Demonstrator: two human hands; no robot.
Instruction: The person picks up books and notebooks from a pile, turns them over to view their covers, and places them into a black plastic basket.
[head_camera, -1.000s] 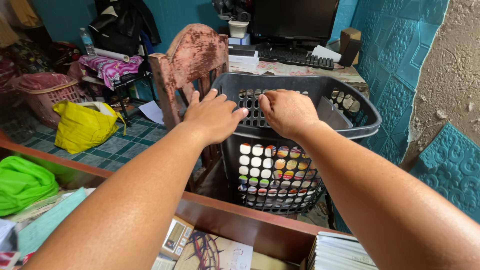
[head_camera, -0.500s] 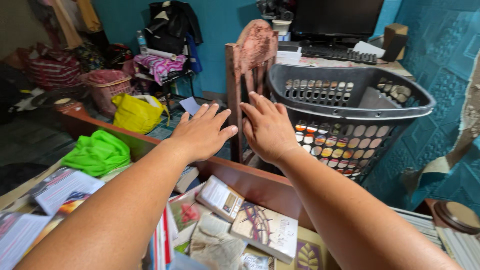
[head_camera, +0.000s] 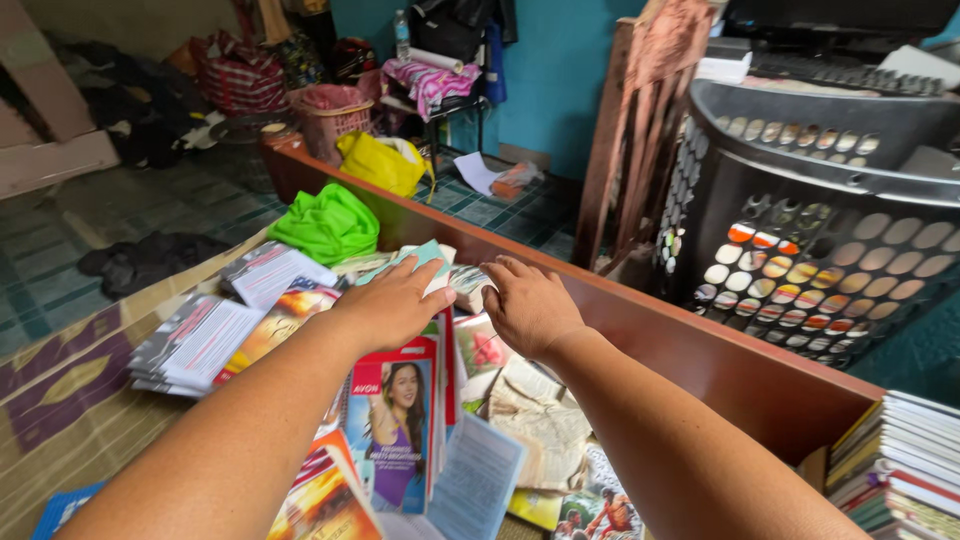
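My left hand (head_camera: 388, 305) and my right hand (head_camera: 527, 305) reach down side by side over a loose heap of magazines and booklets (head_camera: 420, 410) on a bed. The left hand's fingers are spread above a pale teal booklet (head_camera: 424, 254) and the top of a red-bordered magazine with a woman on its cover (head_camera: 398, 420). The right hand's fingers curl down onto crumpled papers (head_camera: 535, 420) close to the wooden bed rail (head_camera: 660, 335). Neither hand holds anything. A dark grey plastic laundry basket (head_camera: 830, 190) stands beyond the rail at the right.
A green cloth bundle (head_camera: 327, 222) lies by the rail. More stacked leaflets (head_camera: 215, 325) sit at the left and a pile of books (head_camera: 900, 465) at the lower right. A worn red wooden chair (head_camera: 640, 120), a yellow bag (head_camera: 385, 160) and a pink basket (head_camera: 330, 115) stand on the tiled floor.
Both hands have left the basket's rim and come back and down over the bed rail to the heap of magazines. The view has swung down and left.
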